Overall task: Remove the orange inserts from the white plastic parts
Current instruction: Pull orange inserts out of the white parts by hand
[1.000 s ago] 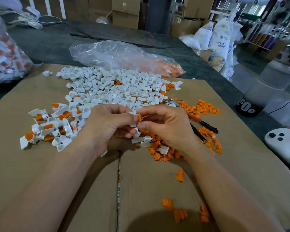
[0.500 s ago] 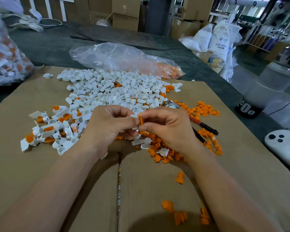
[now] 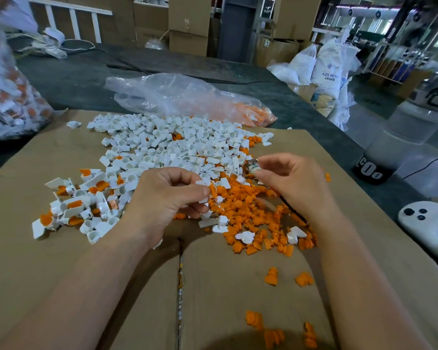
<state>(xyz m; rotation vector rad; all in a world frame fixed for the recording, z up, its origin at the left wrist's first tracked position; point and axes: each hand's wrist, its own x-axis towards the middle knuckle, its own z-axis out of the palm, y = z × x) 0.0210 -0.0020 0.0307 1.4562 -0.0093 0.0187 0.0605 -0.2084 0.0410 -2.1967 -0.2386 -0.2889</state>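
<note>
The hands have parted: the left hand (image 3: 167, 198) still pinches a white part (image 3: 203, 183) with its orange insert (image 3: 213, 190) over the orange pile (image 3: 253, 218). The right hand (image 3: 291, 180) has moved away right, gripping a small tool tip (image 3: 253, 164).

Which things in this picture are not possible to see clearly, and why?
- Head view: small item at the right hand fingertips, too small and blurred to identify.
- White part in the left hand: mostly hidden by its fingers.
- Bag of parts, far left: blurred, cut by the edge.
</note>
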